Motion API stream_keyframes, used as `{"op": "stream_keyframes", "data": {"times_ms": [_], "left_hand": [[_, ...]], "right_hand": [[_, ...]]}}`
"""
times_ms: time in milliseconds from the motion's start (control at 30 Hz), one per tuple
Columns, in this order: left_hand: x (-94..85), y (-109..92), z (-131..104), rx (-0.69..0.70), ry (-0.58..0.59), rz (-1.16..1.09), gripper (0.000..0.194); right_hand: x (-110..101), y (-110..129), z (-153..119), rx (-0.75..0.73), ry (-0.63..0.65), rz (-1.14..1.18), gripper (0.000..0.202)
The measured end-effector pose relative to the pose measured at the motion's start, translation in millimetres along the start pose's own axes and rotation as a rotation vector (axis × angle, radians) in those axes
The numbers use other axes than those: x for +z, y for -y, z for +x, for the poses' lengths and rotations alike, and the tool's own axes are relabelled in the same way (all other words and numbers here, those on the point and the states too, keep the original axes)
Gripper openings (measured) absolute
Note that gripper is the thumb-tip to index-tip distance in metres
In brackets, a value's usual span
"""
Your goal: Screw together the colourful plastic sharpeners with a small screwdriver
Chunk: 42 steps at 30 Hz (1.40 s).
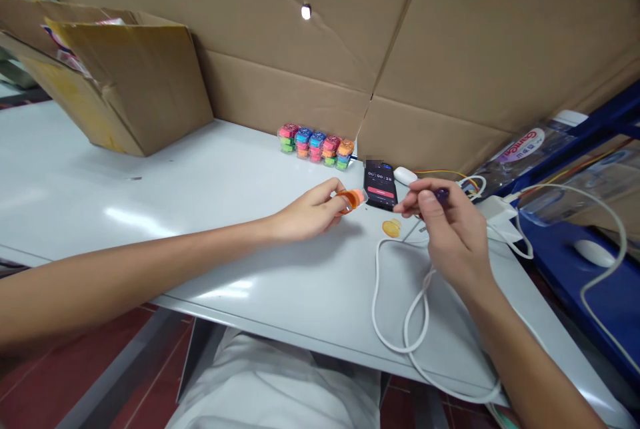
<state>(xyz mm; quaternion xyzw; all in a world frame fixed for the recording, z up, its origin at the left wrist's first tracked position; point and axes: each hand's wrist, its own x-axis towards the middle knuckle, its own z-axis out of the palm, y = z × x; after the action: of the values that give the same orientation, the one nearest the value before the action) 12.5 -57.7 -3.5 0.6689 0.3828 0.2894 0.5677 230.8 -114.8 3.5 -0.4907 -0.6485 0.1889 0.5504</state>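
Orange and shiny, a small item (354, 200) is pinched between the fingers of the left hand (310, 213) left of the phone (381, 185), and a purple piece (442, 194) between the right hand's (459, 236) right of it, where the cable (374, 302) could be snagged if the wrist were lowered.

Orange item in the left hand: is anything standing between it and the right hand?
Nothing visible blocks the gap between the orange item and the right hand. The phone and yellow piece show near that gap, seemingly lying on the table below it.
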Motion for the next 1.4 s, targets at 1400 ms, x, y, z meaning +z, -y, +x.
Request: {"op": "stream_keyframes", "data": {"times_ms": [1400], "left_hand": [[-16.2,9.7,4.1,0.176,0.116,0.564,0.024]], "right_hand": [[2.7,-11.2,1.3,-0.18,0.097,-0.295,0.017]]}}
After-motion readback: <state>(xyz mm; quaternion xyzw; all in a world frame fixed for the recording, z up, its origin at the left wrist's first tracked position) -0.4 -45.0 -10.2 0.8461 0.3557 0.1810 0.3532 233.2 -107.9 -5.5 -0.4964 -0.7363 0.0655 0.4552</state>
